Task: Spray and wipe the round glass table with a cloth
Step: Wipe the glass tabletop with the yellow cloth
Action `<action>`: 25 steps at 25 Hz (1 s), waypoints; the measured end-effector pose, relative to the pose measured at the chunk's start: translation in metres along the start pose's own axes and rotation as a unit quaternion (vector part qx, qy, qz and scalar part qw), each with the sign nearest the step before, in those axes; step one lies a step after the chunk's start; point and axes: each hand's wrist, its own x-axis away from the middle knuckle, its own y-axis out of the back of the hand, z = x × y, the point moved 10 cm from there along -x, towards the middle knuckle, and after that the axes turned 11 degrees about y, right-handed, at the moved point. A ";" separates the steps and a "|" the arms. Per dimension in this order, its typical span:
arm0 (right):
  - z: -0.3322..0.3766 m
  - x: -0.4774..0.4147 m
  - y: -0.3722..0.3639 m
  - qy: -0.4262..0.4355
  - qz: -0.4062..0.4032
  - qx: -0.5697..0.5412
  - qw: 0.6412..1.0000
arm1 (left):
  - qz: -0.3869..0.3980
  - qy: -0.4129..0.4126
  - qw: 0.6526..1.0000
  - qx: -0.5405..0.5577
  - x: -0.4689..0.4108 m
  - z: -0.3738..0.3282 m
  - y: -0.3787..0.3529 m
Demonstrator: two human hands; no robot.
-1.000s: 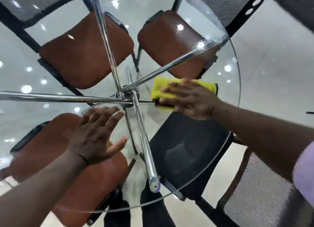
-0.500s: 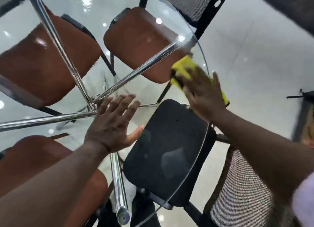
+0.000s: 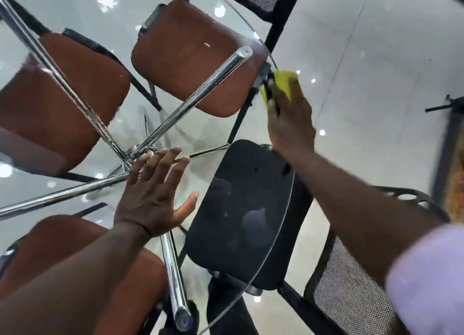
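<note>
Round glass table seen from straight above, and it's see-through, so everything underneath shows: chrome legs crossing at a hub near the middle, three brown chair seats tucked under the far and left sides, and one black seat on the near right. A black mesh chair back sits just outside the rim. The floor is glossy pale tile with ceiling lights reflected all over it

The yellow cloth is right at the table's far-right rim, just past the end of one chrome leg. The right grip lies on top of it, fingers stretched out fairly flat and pressing it down on the glass rather than bunching it up; only the far end of the cloth pokes out beyond the fingertips. It's a bit blurry there, so I can't tell if the thumb hooks under the edge. A lilac sleeve shows on that arm

The left grip is spread wide, palm flat on the glass near the hub, holding nothing
</note>
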 end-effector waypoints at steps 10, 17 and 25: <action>-0.022 0.135 -0.003 -0.241 -0.003 -0.282 0.929 | 0.055 0.013 0.998 -0.012 -0.001 -0.001 -0.004; -0.063 0.088 -0.030 -0.280 -0.040 -0.492 0.823 | 0.052 0.002 0.998 -0.018 -0.001 0.002 -0.008; 0.025 0.325 -0.065 -0.374 -0.131 -0.578 0.713 | 0.049 -0.005 0.999 0.007 0.004 -0.001 -0.004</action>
